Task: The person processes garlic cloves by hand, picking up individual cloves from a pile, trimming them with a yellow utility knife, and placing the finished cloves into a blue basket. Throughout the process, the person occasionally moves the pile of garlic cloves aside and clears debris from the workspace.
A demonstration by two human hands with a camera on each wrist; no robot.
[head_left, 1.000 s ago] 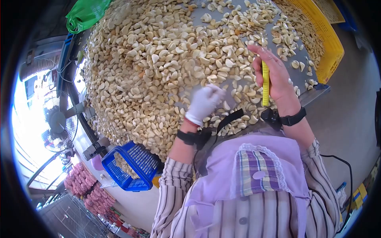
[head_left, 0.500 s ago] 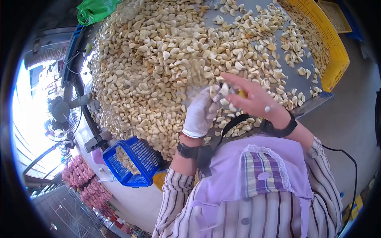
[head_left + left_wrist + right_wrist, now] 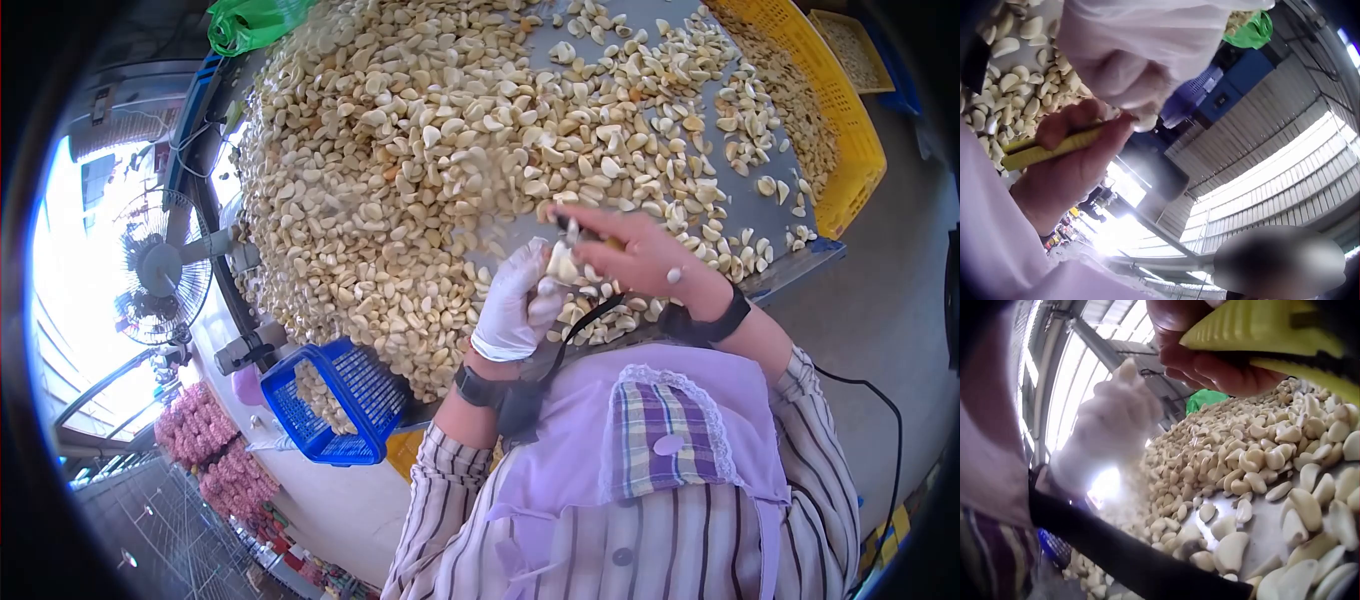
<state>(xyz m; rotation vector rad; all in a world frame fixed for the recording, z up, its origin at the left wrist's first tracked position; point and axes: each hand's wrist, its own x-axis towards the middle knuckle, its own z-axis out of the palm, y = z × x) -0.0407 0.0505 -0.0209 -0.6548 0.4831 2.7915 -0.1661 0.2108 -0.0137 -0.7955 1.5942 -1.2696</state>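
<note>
My left hand, in a white glove, pinches a peeled garlic clove just above the near edge of the garlic pile. My bare right hand grips a yellow-handled knife and holds it against that clove. The left wrist view shows the yellow knife handle in the right hand's fingers, right under the gloved hand. In the right wrist view the knife handle fills the top and the gloved hand lifts the clove.
Garlic cloves cover a grey metal table. A yellow crate with cloves runs along its right edge. A blue basket of cloves hangs at the table's near left. A green bag lies far left; a fan stands beyond.
My right hand came down off the pile with the knife and met the left hand. The gloved left hand rose from the cloves holding one clove.
</note>
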